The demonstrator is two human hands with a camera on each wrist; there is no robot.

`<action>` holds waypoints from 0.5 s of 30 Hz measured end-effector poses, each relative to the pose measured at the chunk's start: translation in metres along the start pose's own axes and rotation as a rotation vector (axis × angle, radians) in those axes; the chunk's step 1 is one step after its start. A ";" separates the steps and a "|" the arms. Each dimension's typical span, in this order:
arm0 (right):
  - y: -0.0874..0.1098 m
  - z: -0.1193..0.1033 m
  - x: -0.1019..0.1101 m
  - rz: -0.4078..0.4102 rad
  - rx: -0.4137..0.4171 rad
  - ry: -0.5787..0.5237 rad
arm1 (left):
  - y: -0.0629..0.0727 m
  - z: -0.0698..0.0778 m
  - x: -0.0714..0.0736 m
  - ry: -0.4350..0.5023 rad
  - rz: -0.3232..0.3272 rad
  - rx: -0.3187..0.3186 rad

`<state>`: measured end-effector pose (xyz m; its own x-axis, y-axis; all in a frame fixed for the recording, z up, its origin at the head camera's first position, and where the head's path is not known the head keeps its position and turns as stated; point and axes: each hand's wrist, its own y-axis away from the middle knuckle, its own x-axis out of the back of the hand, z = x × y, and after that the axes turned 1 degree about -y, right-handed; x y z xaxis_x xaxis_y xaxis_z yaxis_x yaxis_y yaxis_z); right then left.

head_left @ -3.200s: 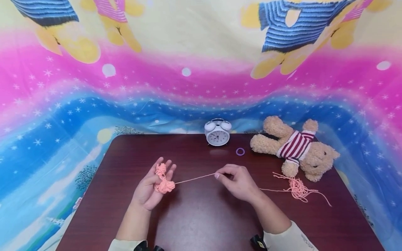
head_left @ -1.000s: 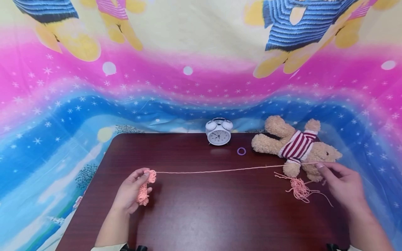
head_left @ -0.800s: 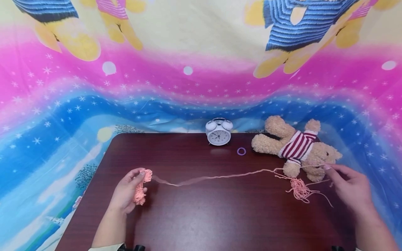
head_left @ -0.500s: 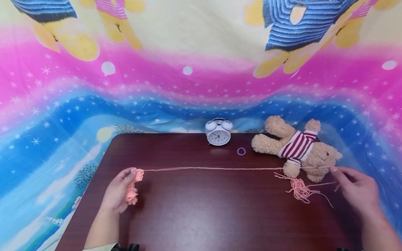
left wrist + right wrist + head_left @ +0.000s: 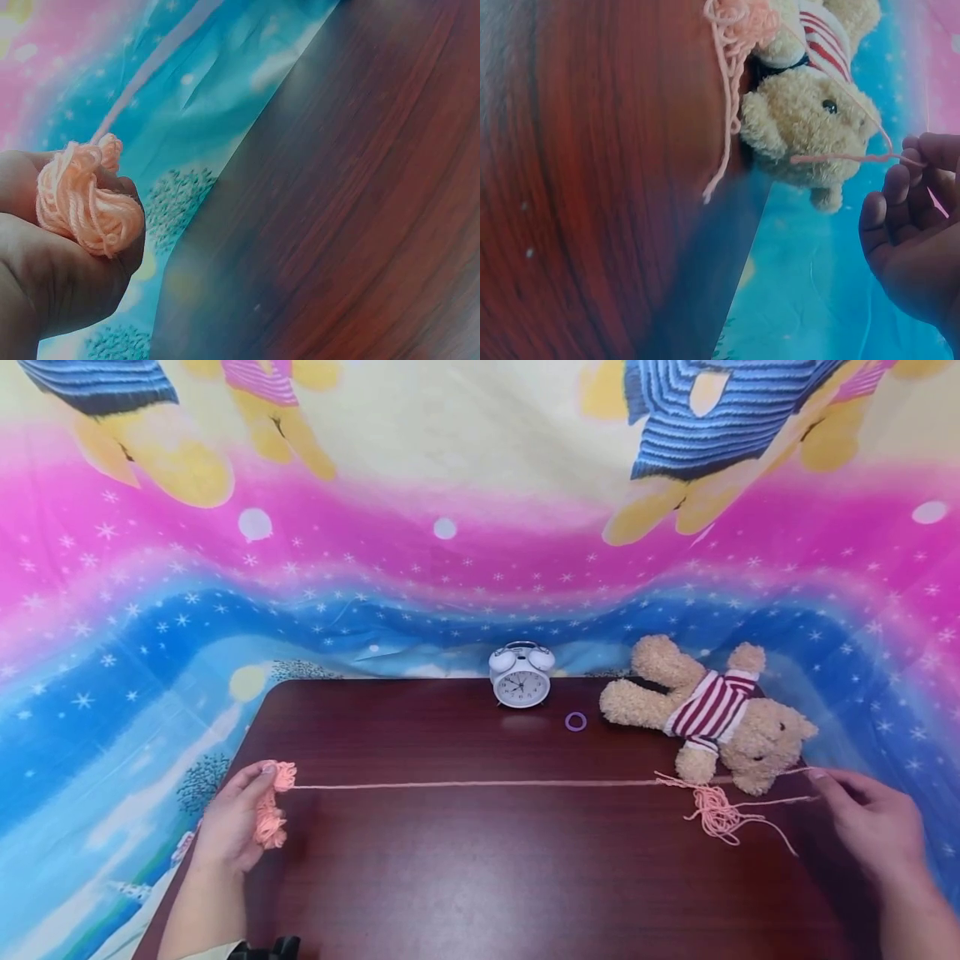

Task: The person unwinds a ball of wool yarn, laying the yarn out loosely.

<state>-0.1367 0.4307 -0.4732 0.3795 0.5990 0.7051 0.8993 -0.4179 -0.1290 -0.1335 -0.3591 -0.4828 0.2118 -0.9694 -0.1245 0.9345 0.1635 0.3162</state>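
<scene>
Spanning nearly straight above the table (image 5: 480, 877) as one peach strand (image 5: 480, 783), gathered at one end into a yarn bundle (image 5: 90, 202). Gripped there by the left hand (image 5: 227, 824); pinched toward the opposite side by the right hand (image 5: 873, 821). Probably light, soft and limp, apt to snag: best taken in a light pinch, tugged gently. Beyond, past a loose tangle (image 5: 717, 815) near the teddy bear (image 5: 708, 706), to a purple ring (image 5: 567, 722) and white alarm clock (image 5: 522, 687).
</scene>
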 end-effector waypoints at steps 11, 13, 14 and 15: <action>-0.004 0.019 0.008 -0.019 -0.074 0.030 | -0.002 0.004 0.041 0.145 0.035 -0.009; -0.004 0.021 0.009 -0.025 -0.088 0.029 | 0.000 0.004 0.047 0.197 0.066 -0.005; -0.004 0.022 0.010 -0.022 -0.096 0.030 | 0.000 0.004 0.048 0.232 0.085 -0.004; -0.005 0.022 0.010 -0.019 -0.107 0.024 | 0.001 0.004 0.050 0.272 0.101 -0.008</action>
<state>-0.1325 0.4536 -0.4813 0.3564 0.5915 0.7233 0.8773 -0.4781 -0.0413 -0.1235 -0.4084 -0.4854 0.3714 -0.8636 -0.3409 0.9069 0.2588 0.3324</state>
